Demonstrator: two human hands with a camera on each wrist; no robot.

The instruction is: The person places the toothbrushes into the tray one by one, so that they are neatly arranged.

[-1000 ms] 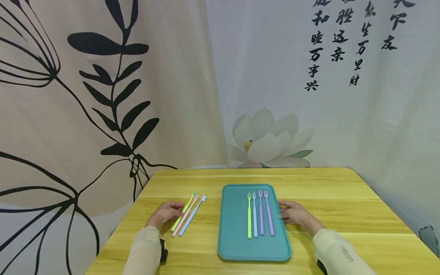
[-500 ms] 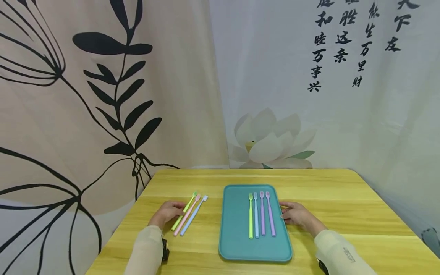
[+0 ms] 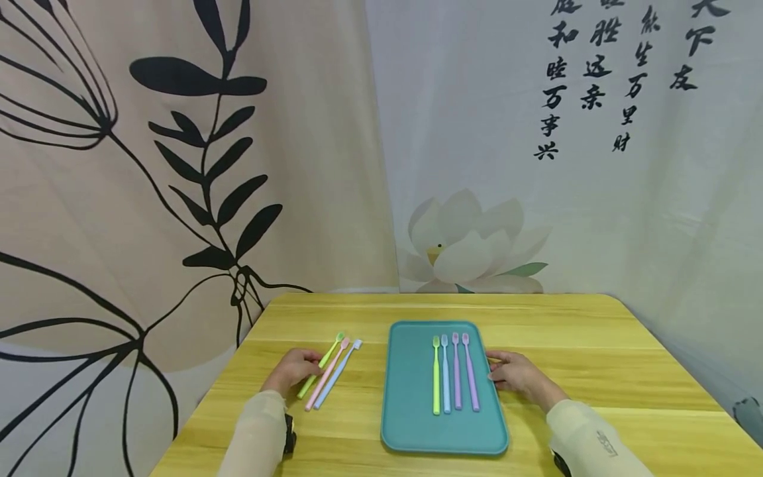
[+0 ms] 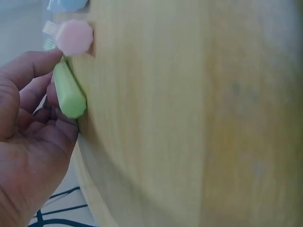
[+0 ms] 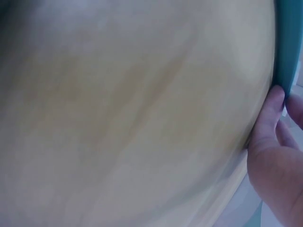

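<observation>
In the head view my left hand is at a light green toothbrush on the table's left side. The left wrist view shows thumb and fingers pinching its handle. Right beside it lie a pink toothbrush and a light blue toothbrush, all slanted alike. My right hand grips the right rim of a teal tray, thumb and fingers at its edge. On the tray a green toothbrush, a blue toothbrush and two purple toothbrushes lie side by side, heads away from me.
The wooden table carries the tray and the loose toothbrushes. Behind its far edge hangs a curtain printed with plants, a lotus and dark characters. Table edges slope down at both sides.
The view shifts slightly. The handle end of the left green toothbrush has moved a little away from the pink one's end. My right hand stays at the tray's rim.
</observation>
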